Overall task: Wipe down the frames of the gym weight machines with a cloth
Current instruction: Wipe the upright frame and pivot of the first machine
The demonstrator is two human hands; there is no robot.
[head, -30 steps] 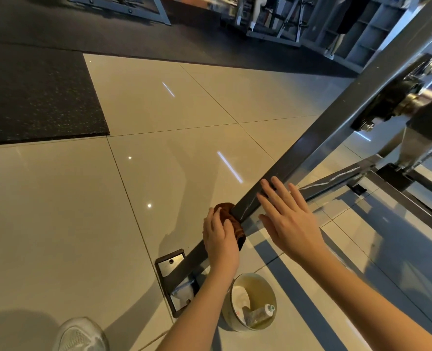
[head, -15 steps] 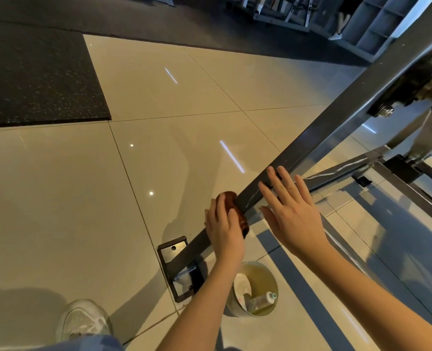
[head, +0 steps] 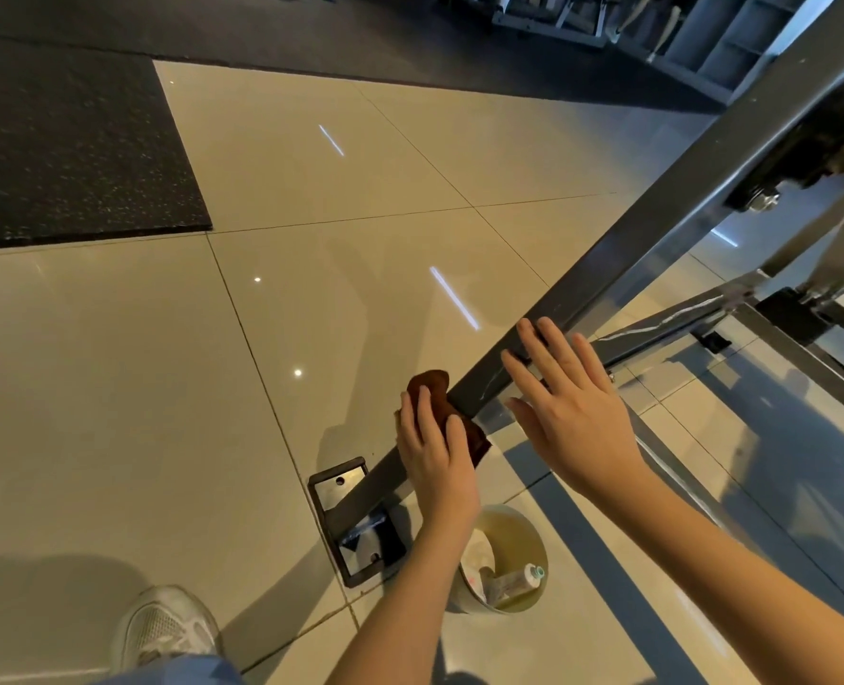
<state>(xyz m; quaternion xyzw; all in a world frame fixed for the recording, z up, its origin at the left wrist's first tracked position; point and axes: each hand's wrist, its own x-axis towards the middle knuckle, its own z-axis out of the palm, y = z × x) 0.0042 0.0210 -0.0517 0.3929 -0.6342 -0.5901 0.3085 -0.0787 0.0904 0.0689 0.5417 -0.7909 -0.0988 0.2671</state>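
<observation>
A dark grey slanted frame bar (head: 622, 259) of the weight machine runs from the upper right down to a bolted foot plate (head: 336, 487) on the tiled floor. My left hand (head: 435, 452) grips a brown cloth (head: 435, 388) wrapped over the lower part of the bar, just above the foot plate. My right hand (head: 568, 407) is spread flat, fingers straight, with the fingertips over the bar a little higher up; it holds nothing.
A small round bucket (head: 533, 536) with a bottle and rags stands on the floor below my left wrist. A black rubber mat (head: 64, 150) lies at the upper left. More machine frame and a pivot (head: 805, 155) fill the right side. My shoe (head: 163, 630) is bottom left.
The view has tilted down and my shoe has come further into view. Both hands stay in nearly the same place on the bar; the cloth has shifted only slightly along it.
</observation>
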